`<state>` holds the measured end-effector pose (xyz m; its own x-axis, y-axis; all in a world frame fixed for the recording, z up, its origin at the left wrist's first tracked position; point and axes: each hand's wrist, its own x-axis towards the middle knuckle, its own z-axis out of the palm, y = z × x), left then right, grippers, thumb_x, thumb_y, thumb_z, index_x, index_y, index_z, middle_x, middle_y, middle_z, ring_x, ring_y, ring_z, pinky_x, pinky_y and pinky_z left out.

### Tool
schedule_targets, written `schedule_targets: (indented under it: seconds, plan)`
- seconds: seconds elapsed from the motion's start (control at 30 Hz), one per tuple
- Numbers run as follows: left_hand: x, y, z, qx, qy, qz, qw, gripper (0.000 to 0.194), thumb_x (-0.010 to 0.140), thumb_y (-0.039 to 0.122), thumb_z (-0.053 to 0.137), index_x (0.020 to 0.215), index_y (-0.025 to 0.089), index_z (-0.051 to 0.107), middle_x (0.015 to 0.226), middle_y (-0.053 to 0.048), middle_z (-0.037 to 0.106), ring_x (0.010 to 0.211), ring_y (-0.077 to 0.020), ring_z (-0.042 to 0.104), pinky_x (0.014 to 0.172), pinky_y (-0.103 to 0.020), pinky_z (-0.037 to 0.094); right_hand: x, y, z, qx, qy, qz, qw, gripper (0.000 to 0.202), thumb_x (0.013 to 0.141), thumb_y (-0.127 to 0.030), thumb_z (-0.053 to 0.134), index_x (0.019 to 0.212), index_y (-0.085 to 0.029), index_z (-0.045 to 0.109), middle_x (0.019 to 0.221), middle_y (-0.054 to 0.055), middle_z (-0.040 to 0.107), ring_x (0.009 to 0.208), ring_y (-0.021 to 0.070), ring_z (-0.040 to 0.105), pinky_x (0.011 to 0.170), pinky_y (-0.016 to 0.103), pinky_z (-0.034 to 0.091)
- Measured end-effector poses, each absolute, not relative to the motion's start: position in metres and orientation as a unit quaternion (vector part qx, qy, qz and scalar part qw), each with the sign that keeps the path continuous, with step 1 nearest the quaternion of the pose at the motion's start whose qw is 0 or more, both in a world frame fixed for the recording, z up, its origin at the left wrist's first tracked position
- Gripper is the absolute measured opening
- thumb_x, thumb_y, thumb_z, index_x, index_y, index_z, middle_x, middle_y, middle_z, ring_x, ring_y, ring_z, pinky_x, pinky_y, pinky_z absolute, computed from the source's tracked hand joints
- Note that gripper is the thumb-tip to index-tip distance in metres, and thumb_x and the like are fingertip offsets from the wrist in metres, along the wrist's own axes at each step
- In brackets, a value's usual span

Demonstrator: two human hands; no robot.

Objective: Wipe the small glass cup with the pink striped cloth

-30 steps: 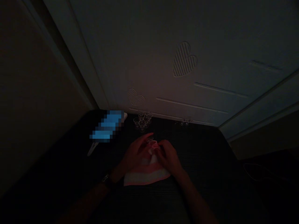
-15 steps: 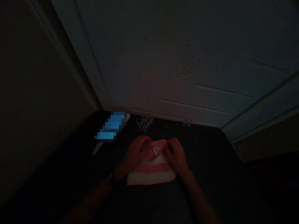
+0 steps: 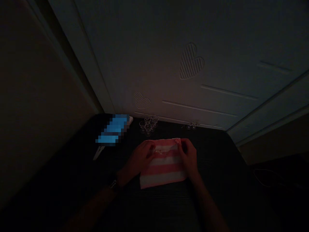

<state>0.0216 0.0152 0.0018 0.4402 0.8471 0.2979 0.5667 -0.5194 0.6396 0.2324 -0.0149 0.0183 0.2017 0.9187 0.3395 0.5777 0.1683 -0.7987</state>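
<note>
A pink-and-white striped cloth (image 3: pixel 163 169) lies spread on the dark table, between my hands. My right hand (image 3: pixel 189 156) pinches its far right corner. At the cloth's left side, the fingers of my left hand (image 3: pixel 141 156) are bent in and closed on the far left part. Beside those left fingertips a small, clear, shiny thing (image 3: pixel 159 151) shows on the cloth; in the dim light I cannot make out its kind or whether I grip it. My left wrist wears a dark watch or bracelet (image 3: pixel 113 183).
Several small clear stemmed glasses (image 3: pixel 148 125) stand in a cluster beyond the cloth. More small clear objects (image 3: pixel 192 125) sit to their right, by a pale panel (image 3: pixel 156 71) with heart reliefs. A device with a blurred blue screen (image 3: pixel 113 129) leans at the left on a white stand (image 3: pixel 98 152).
The bunched far part of the cloth has been opened out flatter, its far edge now straight. My right hand moved slightly right with the corner. The view shifted a little.
</note>
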Motion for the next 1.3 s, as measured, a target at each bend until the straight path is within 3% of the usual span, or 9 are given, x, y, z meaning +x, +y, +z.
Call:
schedule_targets:
  seconds: [0.27, 0.5, 0.73, 0.97, 1.3]
  plan:
    - [0.023, 0.014, 0.007, 0.829, 0.396, 0.308, 0.246, 0.031, 0.078, 0.02, 0.054, 0.109, 0.022, 0.05, 0.115, -0.005, 0.054, 0.108, -0.0188, 0.048, 0.095, -0.037, 0.038, 0.217, -0.017, 0.011, -0.519, -0.733, 0.246, 0.365, 0.017, 0.084, -0.03, 0.049, 0.095, -0.019, 0.057, 0.079, 0.001, 0.057, 0.069, 0.0127, 0.052, 0.063, 0.023, 0.039]
    - [0.023, 0.014, 0.009, 0.844, 0.388, 0.298, 0.22, 0.019, 0.081, 0.022, 0.051, 0.099, 0.022, 0.055, 0.11, -0.004, 0.056, 0.106, -0.0184, 0.048, 0.094, -0.036, 0.039, 0.22, -0.015, 0.008, -0.534, -0.747, 0.213, 0.335, 0.016, 0.083, -0.028, 0.05, 0.097, -0.021, 0.056, 0.08, 0.001, 0.056, 0.07, 0.0133, 0.051, 0.064, 0.023, 0.039]
    - [0.02, 0.014, 0.009, 0.878, 0.35, 0.273, 0.178, 0.019, 0.085, 0.021, 0.044, 0.098, 0.022, 0.057, 0.105, -0.005, 0.057, 0.105, -0.0185, 0.048, 0.093, -0.036, 0.04, 0.22, -0.014, 0.006, -0.553, -0.737, 0.196, 0.335, 0.011, 0.084, -0.028, 0.049, 0.082, -0.019, 0.056, 0.076, 0.001, 0.056, 0.069, 0.0128, 0.051, 0.062, 0.022, 0.037]
    - [0.015, 0.016, 0.007, 0.889, 0.341, 0.236, 0.194, 0.016, 0.082, 0.029, 0.052, 0.095, 0.022, 0.058, 0.106, -0.003, 0.057, 0.103, -0.0186, 0.049, 0.089, -0.035, 0.04, 0.219, -0.016, 0.007, -0.588, -0.701, 0.194, 0.355, 0.017, 0.085, -0.031, 0.045, 0.078, -0.019, 0.054, 0.071, 0.0, 0.056, 0.064, 0.012, 0.051, 0.057, 0.022, 0.036]
    - [0.02, 0.009, 0.009, 0.871, 0.366, 0.237, 0.227, 0.019, 0.074, 0.034, 0.061, 0.085, 0.02, 0.054, 0.092, -0.003, 0.059, 0.09, -0.0196, 0.053, 0.079, -0.033, 0.042, 0.215, -0.019, 0.009, -0.57, -0.691, 0.21, 0.393, 0.013, 0.085, -0.028, 0.046, 0.092, -0.02, 0.053, 0.08, 0.002, 0.059, 0.072, 0.0141, 0.054, 0.066, 0.025, 0.041]
